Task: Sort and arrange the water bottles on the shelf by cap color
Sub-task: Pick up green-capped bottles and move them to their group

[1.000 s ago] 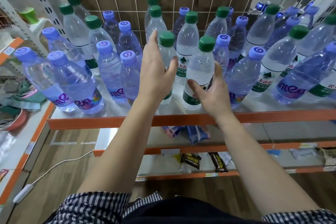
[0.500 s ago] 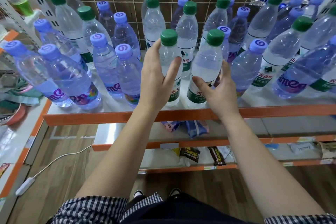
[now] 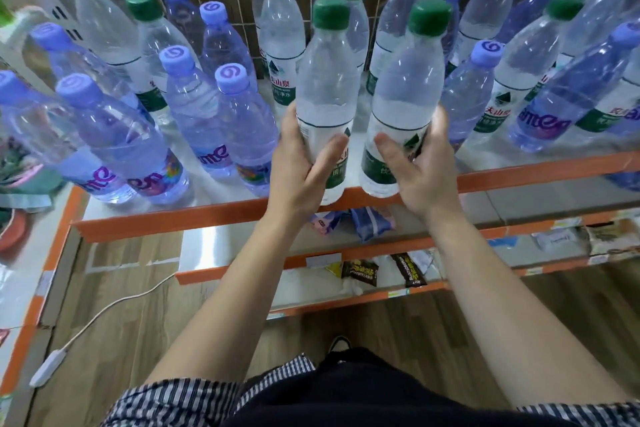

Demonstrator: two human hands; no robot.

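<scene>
A second ago our hands were spread and only reaching in. Now each is wrapped round a green-capped bottle. Our left hand (image 3: 298, 168) clasps the left bottle (image 3: 327, 80) low on its label, thumb across the front, and our right hand (image 3: 427, 170) clasps the right bottle (image 3: 405, 87) the same way.

Both bottles stood just behind the orange front edge (image 3: 194, 218) of the shelf (image 3: 214, 192). Now their bases overlap that edge and they look lifted clear, upright and side by side with a gap between them.

Behind the left end of the edge the purple-capped bottles (image 3: 228, 107) cluster. Further behind its middle more green-capped bottles (image 3: 280, 28) stand mixed with purple ones, and the right end is mixed too.

We judge the pick done, so this pair can go to a green group, but most of the sorting remains.
</scene>
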